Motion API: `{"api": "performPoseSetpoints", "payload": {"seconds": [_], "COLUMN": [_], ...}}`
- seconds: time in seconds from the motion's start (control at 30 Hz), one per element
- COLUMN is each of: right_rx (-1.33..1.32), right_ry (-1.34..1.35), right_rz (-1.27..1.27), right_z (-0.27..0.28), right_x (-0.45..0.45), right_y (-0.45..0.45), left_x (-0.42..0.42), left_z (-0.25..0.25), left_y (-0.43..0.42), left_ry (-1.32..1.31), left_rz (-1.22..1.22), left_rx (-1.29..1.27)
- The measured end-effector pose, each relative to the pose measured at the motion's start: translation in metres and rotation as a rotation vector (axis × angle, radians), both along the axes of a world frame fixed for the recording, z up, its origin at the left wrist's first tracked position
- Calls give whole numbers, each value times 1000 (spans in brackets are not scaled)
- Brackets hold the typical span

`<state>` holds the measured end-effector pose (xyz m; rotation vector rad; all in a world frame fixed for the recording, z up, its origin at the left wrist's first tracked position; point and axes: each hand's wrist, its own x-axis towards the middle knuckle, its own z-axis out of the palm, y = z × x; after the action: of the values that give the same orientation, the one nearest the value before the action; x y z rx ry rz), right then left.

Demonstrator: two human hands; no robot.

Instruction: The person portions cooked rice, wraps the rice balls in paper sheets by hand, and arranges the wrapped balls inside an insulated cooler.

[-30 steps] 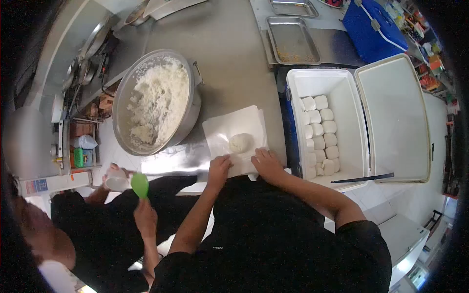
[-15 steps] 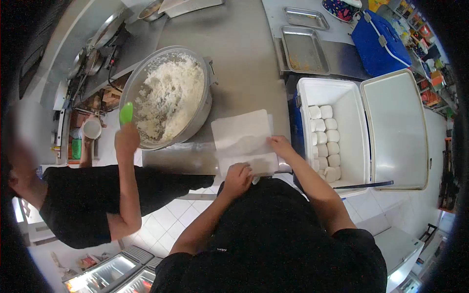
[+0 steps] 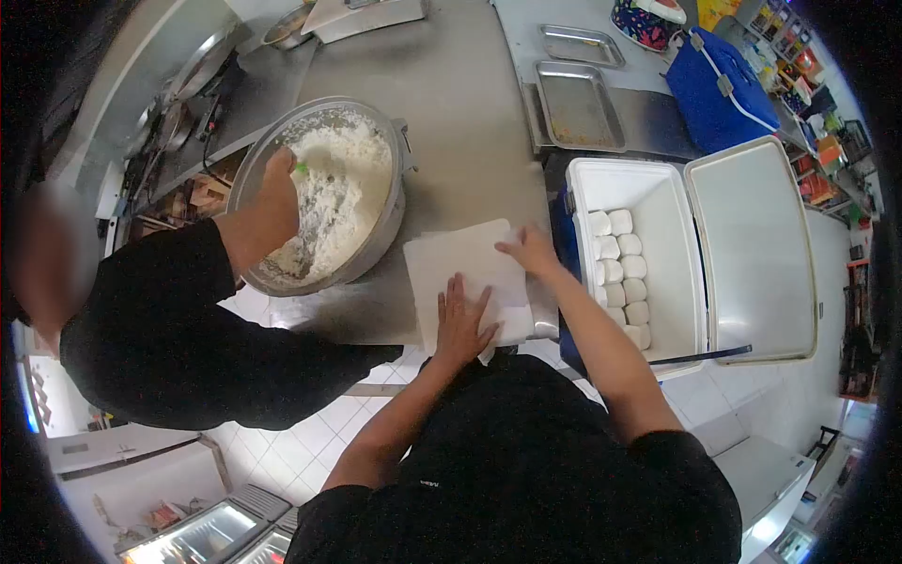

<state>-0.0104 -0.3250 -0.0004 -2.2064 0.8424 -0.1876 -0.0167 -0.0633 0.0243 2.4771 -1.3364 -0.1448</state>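
Note:
A small stack of white paper sheets (image 3: 470, 246) lies at the table's front edge, its edges slightly out of line. My left hand (image 3: 462, 324) rests flat on the lower part of the stack, fingers spread. Just above the upper right edge of the sheets is my right hand (image 3: 531, 252), slightly blurred, thumb apart from the fingers and no sheet visible in it. To the left, a co-worker's hand (image 3: 280, 183) reaches into a large round tub (image 3: 381, 249) of white rice (image 3: 352, 179); a bit of a green utensil (image 3: 301, 169) shows by that hand.
On my right stands an open cooler (image 3: 672, 282) with rows of white wrapped bundles (image 3: 631, 268), its lid (image 3: 756, 254) swung outward. Metal trays (image 3: 581, 105) and a blue cooler (image 3: 722, 89) sit beyond. The co-worker (image 3: 178, 320) stands close at my left.
My left hand has spread flat on the paper, and the folded-up sheet now lies smooth. My right hand has risen from the sheet's edge. The co-worker's arm has moved into the tub.

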Motion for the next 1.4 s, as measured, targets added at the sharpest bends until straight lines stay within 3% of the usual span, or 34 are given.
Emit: {"api": "performPoseSetpoints", "payload": {"seconds": [0.1, 0.13, 0.2, 0.3, 0.4, 0.47, 0.5, 0.6, 0.7, 0.73, 0.8, 0.87, 0.97, 1.03, 1.1, 1.17, 1.23, 1.27, 1.37, 1.4], "right_rx": [-53, -68, -97, -453, -573, -602, -609, -646, -419, -428, -438, -560, -588, -534, -449, -394, -382, -392, -388, -386], "right_ry": [25, 239, 685, 333, -48, -224, -230, -256, -104, -122, -151, -117, -138, -193, -259, -150, -78, -59, -27, -21], "right_rz": [415, 638, 1080, 878, 803, 810, 778, 681, 570, 552, 513, 512, 475, 424, 351, 424, 475, 486, 674, 760], "right_z": [-21, -17, 45, 81, 38, 33, 29, 23, 61, 62, 59, 45, 21, -2, -19, -17, -14, -16, -19, -17], "right_x": [50, 54, 64, 31, 8, -18, -24, -33, -41, -43, -53, -69, -87, -94, -90, -86, -72, -63, -50, -49], "right_y": [-32, -30, -10, 37, 67, 87, 96, 111, 113, 113, 119, 132, 140, 131, 117, 102, 85, 78, 63, 60], "left_x": [0, 0, -1, -3, -2, 1, 4, 7, 51, 67, 82, 77, 61, 60, 69, 87, 102, 110, 110, 115], "left_z": [0, -1, -3, -5, 11, -24, -29, -20, -8, -32, -47, -47, -22, -54, -64, -83, -77, -71, 17, 14], "left_y": [-10, -12, -15, -14, -19, -17, -17, -15, 21, 40, 55, 58, 49, 56, 61, 64, 52, 45, -6, -9], "left_ry": [-5, -10, -13, -26, 102, 101, 98, 106, 343, 466, 138, -64, -109, -67, -95, -83, 18, 70, 319, 289], "left_rz": [42, 50, 72, 125, 167, 173, 173, 161, -159, -167, 310, 429, 84, -143, -150, -195, -98, -46, 155, 122], "left_rx": [71, 88, 119, 19, 294, 154, 86, 374, 255, 179, -315, -502, -332, -195, -205, -251, -86, 0, 181, 200]}}
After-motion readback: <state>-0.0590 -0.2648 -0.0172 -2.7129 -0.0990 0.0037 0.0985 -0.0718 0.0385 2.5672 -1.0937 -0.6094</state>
